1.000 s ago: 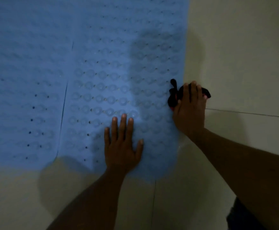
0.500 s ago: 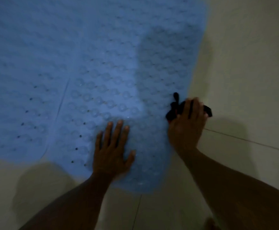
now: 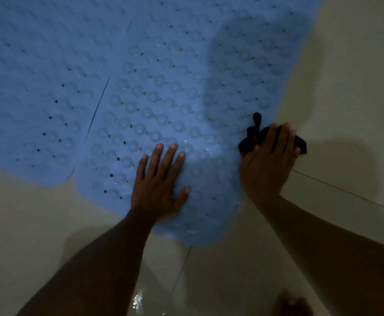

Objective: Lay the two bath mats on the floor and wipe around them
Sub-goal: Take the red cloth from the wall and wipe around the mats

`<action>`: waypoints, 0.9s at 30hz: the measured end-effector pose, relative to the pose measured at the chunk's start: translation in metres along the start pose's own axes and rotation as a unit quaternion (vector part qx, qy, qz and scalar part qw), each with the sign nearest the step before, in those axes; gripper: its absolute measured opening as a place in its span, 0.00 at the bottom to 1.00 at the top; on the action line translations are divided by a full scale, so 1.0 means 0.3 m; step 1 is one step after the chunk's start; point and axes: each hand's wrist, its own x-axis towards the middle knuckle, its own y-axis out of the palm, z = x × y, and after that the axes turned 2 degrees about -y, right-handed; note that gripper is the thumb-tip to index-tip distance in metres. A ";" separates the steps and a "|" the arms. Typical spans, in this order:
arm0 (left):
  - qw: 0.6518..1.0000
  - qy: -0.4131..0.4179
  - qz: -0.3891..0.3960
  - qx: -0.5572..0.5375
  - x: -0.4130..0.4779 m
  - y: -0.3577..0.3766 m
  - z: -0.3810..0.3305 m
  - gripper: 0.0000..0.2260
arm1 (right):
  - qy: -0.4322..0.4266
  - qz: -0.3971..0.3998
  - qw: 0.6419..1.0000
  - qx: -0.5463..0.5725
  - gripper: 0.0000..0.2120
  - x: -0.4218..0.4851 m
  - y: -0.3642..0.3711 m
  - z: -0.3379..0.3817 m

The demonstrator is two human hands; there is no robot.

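Observation:
Two blue bath mats with suction cups and small holes lie side by side on the pale tiled floor. The left mat (image 3: 31, 92) meets the right mat (image 3: 186, 71) along a thin dark seam. My left hand (image 3: 159, 185) rests flat, fingers spread, on the near part of the right mat. My right hand (image 3: 268, 163) presses a black cloth (image 3: 252, 133) with a bit of red down at the right mat's right edge, half on the mat and half on the tile.
Beige floor tiles (image 3: 346, 87) with thin grout lines surround the mats. A small wet glint (image 3: 137, 302) shows on the tile near me. The light is dim, and shadows of my arms fall across the mat.
The view has shifted, so the mats now sit slanted in the frame. My right hand with the cloth has stayed at the mat's right edge; my left hand stays flat on the mat.

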 end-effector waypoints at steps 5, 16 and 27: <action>1.000 -0.001 -0.006 -0.010 -0.006 0.006 0.001 0.36 | -0.012 -0.001 1.000 -0.006 0.29 -0.002 -0.007 0.001; 0.998 -0.010 -0.059 -0.024 -0.018 0.029 -0.009 0.33 | -0.062 -0.001 0.998 0.004 0.30 -0.255 0.014 -0.033; 0.983 -0.131 -0.032 -0.126 -0.279 0.088 -0.223 0.28 | -0.191 0.048 0.980 0.020 0.29 -0.780 -0.071 -0.105</action>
